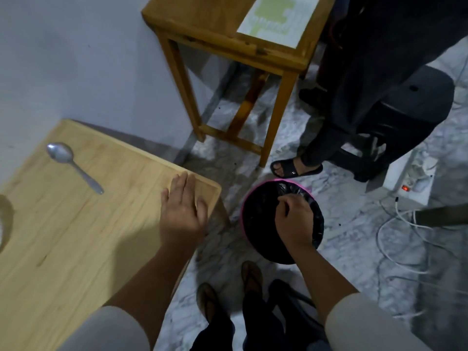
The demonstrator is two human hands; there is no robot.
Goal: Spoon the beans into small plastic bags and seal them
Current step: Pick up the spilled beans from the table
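Left hand (pixel 182 211) flat, fingers spread, on the pale wooden table (pixel 76 224). Right hand (pixel 295 219) over the pink-rimmed, black-lined bin (pixel 255 224), fingertips pinched; contents unclear. Metal spoon (pixel 72 164) idle on table. No beans or bags visible; stage uncertain.

Wooden stool (pixel 228 34), marbled floor (pixel 354 249), white wall (pixel 76 59)

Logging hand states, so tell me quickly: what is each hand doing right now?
Left hand: open, flat on the table, holding nothing.
Right hand: fingers curled over the lined bin; any contents cannot be told.
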